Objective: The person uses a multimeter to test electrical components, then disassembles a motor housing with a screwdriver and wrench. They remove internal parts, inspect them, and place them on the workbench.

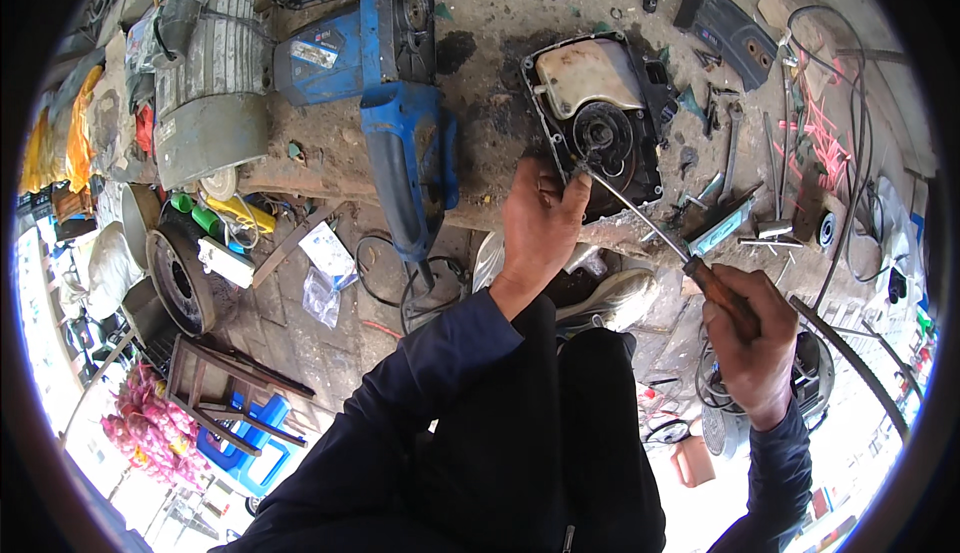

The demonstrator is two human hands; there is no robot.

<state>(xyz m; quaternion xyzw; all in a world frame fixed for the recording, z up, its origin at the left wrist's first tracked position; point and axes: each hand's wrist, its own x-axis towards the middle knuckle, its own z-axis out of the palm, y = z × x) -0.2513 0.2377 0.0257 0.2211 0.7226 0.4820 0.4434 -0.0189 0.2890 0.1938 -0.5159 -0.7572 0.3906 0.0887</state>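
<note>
My right hand (pixel 748 348) is closed on the wooden handle of a screwdriver (pixel 730 298), whose long shaft slants up into an open black machine housing (pixel 645 153) holding a translucent tank (pixel 580 73) and a dark round part (pixel 600 133). My left hand (pixel 540 228) has its fingers curled at the housing's lower left edge, thumb close to the screwdriver tip; what exactly it grips is partly hidden. A blue-and-black power tool (pixel 385 123) lies on the grimy bench left of the housing.
A motor (pixel 205 83) sits at the back left. A black cover (pixel 725 33), wrench (pixel 732 143) and loose parts lie right, near cables (pixel 855 153) and pink strands. Below left are a metal wheel (pixel 180 278), wooden frame (pixel 215 383) and blue case (pixel 255 448).
</note>
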